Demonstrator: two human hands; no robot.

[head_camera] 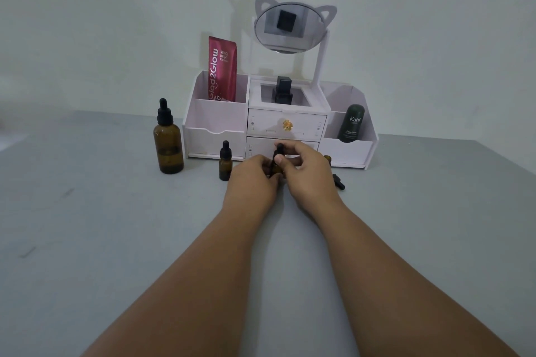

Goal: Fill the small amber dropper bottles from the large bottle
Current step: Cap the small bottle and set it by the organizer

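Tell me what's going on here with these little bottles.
A person's left hand grips a small amber dropper bottle while the right hand pinches its black dropper cap. Another capped small bottle and the capped large amber bottle stand to the left. A loose dropper lies on the grey table at right.

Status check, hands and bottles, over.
Left hand grips small bottle; right hand pinches its dropper cap. Large bottle capped, untouched. Nothing in the way.

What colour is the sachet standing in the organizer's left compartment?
The sachet is magenta-red with white lettering, seen in the head view.
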